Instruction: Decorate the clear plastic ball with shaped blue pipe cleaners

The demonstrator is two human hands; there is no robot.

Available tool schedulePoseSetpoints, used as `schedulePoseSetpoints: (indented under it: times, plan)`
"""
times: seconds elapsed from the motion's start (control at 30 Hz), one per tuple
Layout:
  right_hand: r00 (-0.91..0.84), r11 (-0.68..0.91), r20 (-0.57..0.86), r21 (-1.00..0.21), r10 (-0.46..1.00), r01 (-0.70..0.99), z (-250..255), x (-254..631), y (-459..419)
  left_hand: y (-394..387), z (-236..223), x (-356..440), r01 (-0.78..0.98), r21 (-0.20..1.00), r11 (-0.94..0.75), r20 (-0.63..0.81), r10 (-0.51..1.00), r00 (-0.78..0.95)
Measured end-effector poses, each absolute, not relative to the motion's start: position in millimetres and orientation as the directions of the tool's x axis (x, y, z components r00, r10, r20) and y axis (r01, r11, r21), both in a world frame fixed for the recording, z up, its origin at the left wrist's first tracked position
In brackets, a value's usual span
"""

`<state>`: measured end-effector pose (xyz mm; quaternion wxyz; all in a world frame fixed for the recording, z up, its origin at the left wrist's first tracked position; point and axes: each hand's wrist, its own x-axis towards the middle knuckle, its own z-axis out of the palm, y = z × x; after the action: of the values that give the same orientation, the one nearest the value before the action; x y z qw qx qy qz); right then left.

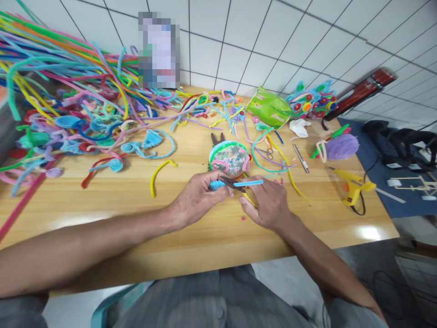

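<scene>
My left hand [201, 198] is closed around a coiled or folded blue pipe-cleaner piece [215, 185], pinched near its fingertips. From there a straight light-blue strip [251, 183] sticks out to the right. My right hand [271, 202] grips pliers [228, 181] with dark jaws and a yellow handle, and the jaws are at the blue piece beside my left fingers. Just beyond both hands lies a round, clear-looking disc [234, 159] edged with green, blue and pink pipe cleaners. Dark tool jaws [217, 138] show behind its far edge.
Piled pipe cleaners [75, 109] cover the left side. A yellow length [159, 177] lies near my left forearm. A green packet [268, 108], scissors [269, 152], a craft knife [301, 158], a purple fuzzy bundle [342, 146] and a yellow glue gun [353, 186] are to the right.
</scene>
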<state>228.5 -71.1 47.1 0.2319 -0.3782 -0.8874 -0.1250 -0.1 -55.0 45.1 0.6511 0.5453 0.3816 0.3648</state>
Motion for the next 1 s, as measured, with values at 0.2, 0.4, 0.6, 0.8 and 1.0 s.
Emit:
schedulePoseSetpoints:
  times: [0.2, 0.4, 0.6, 0.8, 1.0]
  plan:
    - [-0.598, 0.699, 0.482, -0.042, 0.640, 0.714, 47, 230, -72, -58, 46, 1, -0.075, 0.994, 0.085, -0.046, 0.906, 0.421]
    - [-0.612, 0.697, 0.484, 0.007, 0.625, 0.717, 43, 233, -75, -60, 44, 1, -0.079, 0.995, 0.068, -0.026, 0.899, 0.438]
    - [-0.625, 0.711, 0.457, -0.023, 0.632, 0.703, 40, 238, -75, -60, 41, 2, -0.065, 0.989, 0.135, -0.091, 0.887, 0.452]
    - [-0.610, 0.699, 0.362, -0.206, 0.705, 0.685, 57, 244, -78, -61, 42, 2, -0.043, 0.986, 0.164, -0.129, 0.892, 0.433]
    - [-0.422, 0.313, -0.058, -0.582, 0.905, 0.751, 91, 318, -94, -64, 45, 1, -0.037, 0.979, 0.203, -0.173, 0.905, 0.389]
